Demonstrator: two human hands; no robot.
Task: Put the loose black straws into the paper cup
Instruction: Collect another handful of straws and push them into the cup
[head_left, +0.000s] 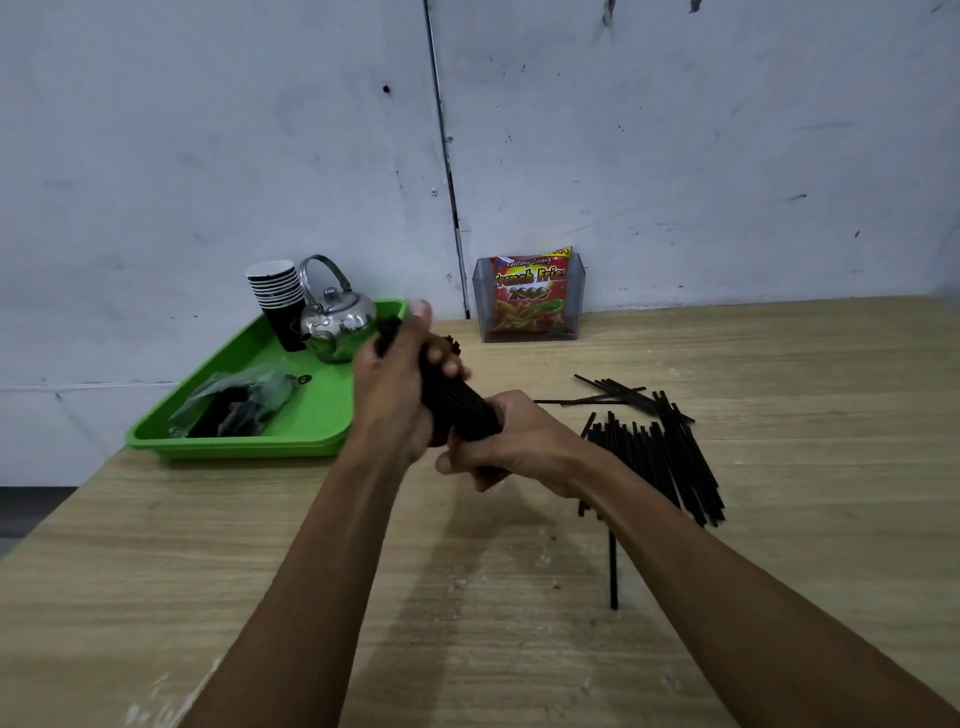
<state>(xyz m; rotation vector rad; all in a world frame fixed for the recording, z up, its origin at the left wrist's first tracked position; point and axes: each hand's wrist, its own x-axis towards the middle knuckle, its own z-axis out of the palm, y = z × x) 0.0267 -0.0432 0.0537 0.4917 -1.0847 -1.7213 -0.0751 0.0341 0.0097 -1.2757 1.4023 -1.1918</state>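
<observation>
Both of my hands grip one thick bundle of black straws (457, 402) above the middle of the wooden table. My left hand (395, 384) wraps the bundle's upper part, and my right hand (511, 441) clasps its lower end. The bundle tilts up toward the far left. A pile of loose black straws (657, 457) lies on the table to the right of my hands, with one single straw (613, 569) nearer me. A stack of black paper cups (278, 301) stands on the green tray (322, 415) at the back left.
A shiny metal kettle (337, 325) stands on the tray beside the cups. A clear plastic bag with dark contents (239, 405) lies in the tray's front. A clear holder with a red snack packet (530, 299) stands against the wall.
</observation>
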